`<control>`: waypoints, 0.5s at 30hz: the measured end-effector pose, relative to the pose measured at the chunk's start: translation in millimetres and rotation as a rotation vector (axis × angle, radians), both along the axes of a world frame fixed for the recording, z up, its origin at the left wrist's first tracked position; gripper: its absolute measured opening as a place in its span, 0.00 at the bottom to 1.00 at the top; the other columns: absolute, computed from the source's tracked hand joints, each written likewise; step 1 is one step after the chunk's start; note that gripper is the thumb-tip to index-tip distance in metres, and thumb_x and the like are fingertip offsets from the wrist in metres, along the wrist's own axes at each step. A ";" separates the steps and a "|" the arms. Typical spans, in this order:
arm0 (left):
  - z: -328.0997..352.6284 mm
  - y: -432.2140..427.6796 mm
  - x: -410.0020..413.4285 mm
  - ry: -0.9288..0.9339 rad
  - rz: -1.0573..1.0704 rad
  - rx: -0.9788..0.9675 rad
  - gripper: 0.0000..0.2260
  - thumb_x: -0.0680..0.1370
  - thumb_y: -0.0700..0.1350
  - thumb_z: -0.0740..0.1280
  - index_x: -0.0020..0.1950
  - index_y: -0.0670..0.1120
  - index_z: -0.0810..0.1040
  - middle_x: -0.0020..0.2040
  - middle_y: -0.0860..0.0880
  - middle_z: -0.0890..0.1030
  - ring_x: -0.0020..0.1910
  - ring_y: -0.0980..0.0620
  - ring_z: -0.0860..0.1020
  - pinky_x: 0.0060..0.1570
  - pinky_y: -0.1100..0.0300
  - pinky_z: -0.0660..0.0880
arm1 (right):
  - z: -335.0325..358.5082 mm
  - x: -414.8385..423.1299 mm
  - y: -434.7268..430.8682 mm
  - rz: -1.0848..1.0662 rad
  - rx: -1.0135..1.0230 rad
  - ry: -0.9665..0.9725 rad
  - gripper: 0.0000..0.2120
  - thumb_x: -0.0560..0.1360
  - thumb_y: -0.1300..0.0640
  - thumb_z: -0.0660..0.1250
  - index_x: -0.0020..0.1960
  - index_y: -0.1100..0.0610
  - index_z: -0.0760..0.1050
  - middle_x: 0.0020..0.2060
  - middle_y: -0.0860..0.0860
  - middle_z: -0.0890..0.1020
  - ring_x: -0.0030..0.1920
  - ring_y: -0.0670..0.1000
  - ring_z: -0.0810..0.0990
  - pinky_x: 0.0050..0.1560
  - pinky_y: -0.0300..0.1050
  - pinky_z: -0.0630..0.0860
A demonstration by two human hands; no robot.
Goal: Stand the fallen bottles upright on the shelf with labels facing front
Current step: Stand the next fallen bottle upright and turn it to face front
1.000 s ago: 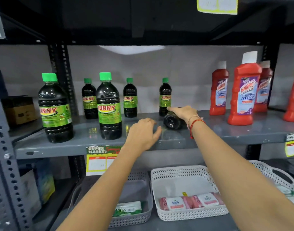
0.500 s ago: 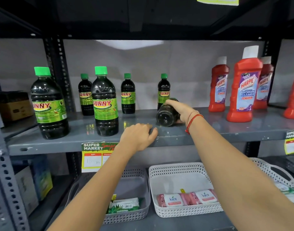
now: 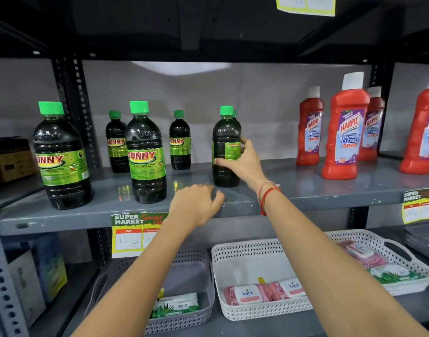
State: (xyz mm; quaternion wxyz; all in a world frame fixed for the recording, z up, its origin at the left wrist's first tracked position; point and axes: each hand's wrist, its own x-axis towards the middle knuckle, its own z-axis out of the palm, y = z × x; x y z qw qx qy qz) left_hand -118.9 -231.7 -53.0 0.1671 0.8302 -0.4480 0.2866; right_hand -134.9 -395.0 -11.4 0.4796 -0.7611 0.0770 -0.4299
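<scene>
Dark plastic bottle with green cap (image 3: 226,144) stands upright on the grey metal shelf (image 3: 305,188), right hand (image 3: 245,164) wrapped around it; left hand (image 3: 196,205) rests loosely curled, empty, on the near shelf edge. Its label shows the back, so I judge a turn is needed next.

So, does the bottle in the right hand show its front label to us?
No, the bottle in the right hand shows small print, not the brand name.

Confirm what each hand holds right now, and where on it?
Right hand grips the upright dark bottle around its labelled middle. Left hand holds nothing; it rests on the shelf edge.
</scene>
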 end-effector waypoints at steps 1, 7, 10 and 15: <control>-0.5 0.3 -0.3 -0.009 0.000 0.001 0.18 0.79 0.53 0.51 0.43 0.43 0.74 0.47 0.42 0.82 0.45 0.39 0.78 0.37 0.54 0.65 | -1.5 -1.2 -1.4 0.020 0.014 0.009 0.38 0.58 0.53 0.81 0.62 0.51 0.64 0.50 0.45 0.77 0.52 0.46 0.77 0.53 0.40 0.71; 0.1 6.1 -1.5 -0.023 0.020 0.084 0.26 0.77 0.63 0.48 0.50 0.44 0.76 0.52 0.43 0.82 0.50 0.41 0.79 0.41 0.51 0.71 | -6.5 -6.1 -12.4 0.296 0.198 0.173 0.19 0.66 0.62 0.75 0.54 0.53 0.74 0.52 0.52 0.82 0.59 0.55 0.79 0.58 0.46 0.74; 3.2 9.8 -3.9 0.031 0.026 0.190 0.36 0.72 0.71 0.50 0.62 0.43 0.73 0.64 0.43 0.77 0.60 0.42 0.76 0.55 0.47 0.75 | -6.8 -7.5 -6.1 0.092 0.081 0.170 0.22 0.61 0.53 0.80 0.49 0.49 0.73 0.46 0.45 0.80 0.52 0.48 0.79 0.52 0.42 0.73; 4.4 9.1 -4.1 0.039 0.038 0.231 0.42 0.68 0.74 0.54 0.67 0.42 0.69 0.68 0.44 0.74 0.64 0.44 0.74 0.59 0.47 0.73 | -10.7 -5.7 5.3 -0.013 0.031 0.134 0.32 0.57 0.47 0.81 0.55 0.51 0.70 0.49 0.47 0.79 0.51 0.47 0.76 0.50 0.40 0.73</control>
